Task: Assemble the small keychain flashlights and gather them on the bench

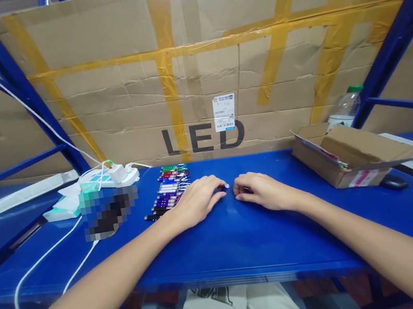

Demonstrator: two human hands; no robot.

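Above the middle of the blue tabletop (222, 247), my left hand (200, 197) is closed, thumb and fingers pinching a small silvery piece (226, 186). Facing it a short gap away, my right hand (264, 191) curls its fingers round a small dark object (248, 190), mostly hidden, so its kind does not show. Just left of my left hand lies a row of slim metal tubes (167, 188) with cord loops, like small pocket torches, in green, red, blue, silver, purple and black. My left hand covers part of the row's near end.
A white power strip (131, 175) with cables, a tissue-like packet (63, 207) and a blurred-out dark item (111, 215) are on the left. To the right stand an open cardboard box (322, 164), a plastic bottle (346, 104) and a dark mouse-like object (394, 181). Taped cardboard (123, 105) forms the back.
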